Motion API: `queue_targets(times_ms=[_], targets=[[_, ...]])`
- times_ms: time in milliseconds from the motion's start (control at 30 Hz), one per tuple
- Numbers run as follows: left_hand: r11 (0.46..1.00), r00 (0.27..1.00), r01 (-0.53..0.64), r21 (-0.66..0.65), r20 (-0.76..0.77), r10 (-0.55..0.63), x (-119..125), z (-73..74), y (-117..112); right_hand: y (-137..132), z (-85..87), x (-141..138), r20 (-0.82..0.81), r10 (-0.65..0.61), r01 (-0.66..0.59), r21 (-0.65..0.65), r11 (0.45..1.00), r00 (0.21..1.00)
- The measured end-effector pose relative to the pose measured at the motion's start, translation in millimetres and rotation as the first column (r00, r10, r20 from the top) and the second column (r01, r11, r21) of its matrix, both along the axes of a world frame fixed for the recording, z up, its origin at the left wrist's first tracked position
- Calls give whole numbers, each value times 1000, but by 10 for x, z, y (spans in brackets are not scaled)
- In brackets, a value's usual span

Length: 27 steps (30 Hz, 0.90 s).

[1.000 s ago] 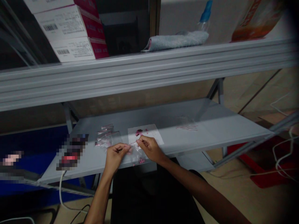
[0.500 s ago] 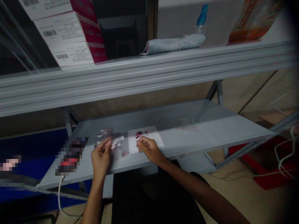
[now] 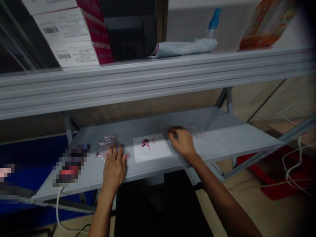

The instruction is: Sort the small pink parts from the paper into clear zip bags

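The left hand (image 3: 114, 166) lies flat, fingers spread, on the filled bags (image 3: 108, 146) at nine o'clock of the sheet (image 3: 155, 153); the right hand (image 3: 182, 142), curled — grip unclear — sits by the clear bags (image 3: 199, 135) at three, so a careless wrist could scatter the beads (image 3: 146, 143).

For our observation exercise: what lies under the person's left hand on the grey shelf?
The left hand lies flat over small clear bags of pink pieces, and more of these bags show beyond it. What is directly beneath the palm is covered.
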<state>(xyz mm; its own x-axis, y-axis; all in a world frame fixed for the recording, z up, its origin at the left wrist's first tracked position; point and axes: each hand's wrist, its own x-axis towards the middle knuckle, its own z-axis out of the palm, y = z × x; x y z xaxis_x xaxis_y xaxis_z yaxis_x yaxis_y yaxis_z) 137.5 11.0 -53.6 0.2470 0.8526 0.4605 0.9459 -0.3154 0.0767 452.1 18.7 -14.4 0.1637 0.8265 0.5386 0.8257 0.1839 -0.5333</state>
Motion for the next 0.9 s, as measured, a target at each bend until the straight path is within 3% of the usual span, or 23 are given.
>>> queue_targets(times_ms=[100,200,333,467,567,633,700,733,767,833,900], targets=[[999,999,42,-31,-24,-43,-251,-45,95,-14,27,567,253,-189,207,-46,977,949],[997,997,78,-21,15,-78,-368,-26,156,-41,-100,981,362,-174,258,-197,946,916],[994,989,84,66,119,-91,-296,58,160,-59,-230,1179,385,-198,340,-348,874,902],[975,962,37,218,258,-94,-147,208,75,-52,-122,1124,356,-272,374,-261,890,894],[941,925,47,336,340,-168,-10,345,-43,-90,78,1006,264,-352,382,-73,921,898],[933,903,127,338,350,-250,116,451,-159,-173,241,861,161,-258,254,48,966,953],[924,875,248,291,343,-343,270,571,-309,-311,402,642,41,26,-29,90,996,999],[915,857,304,265,343,-385,349,632,-392,-395,475,508,-33,193,-190,70,979,981],[902,837,347,256,350,-421,425,689,-476,-481,536,365,-90,366,-365,20,931,926],[879,801,428,210,362,-477,549,781,-629,-634,617,81,-165,628,-644,-68,762,760],[852,750,502,149,415,-515,616,828,-729,-729,634,-149,-208,740,-768,-117,630,639]])
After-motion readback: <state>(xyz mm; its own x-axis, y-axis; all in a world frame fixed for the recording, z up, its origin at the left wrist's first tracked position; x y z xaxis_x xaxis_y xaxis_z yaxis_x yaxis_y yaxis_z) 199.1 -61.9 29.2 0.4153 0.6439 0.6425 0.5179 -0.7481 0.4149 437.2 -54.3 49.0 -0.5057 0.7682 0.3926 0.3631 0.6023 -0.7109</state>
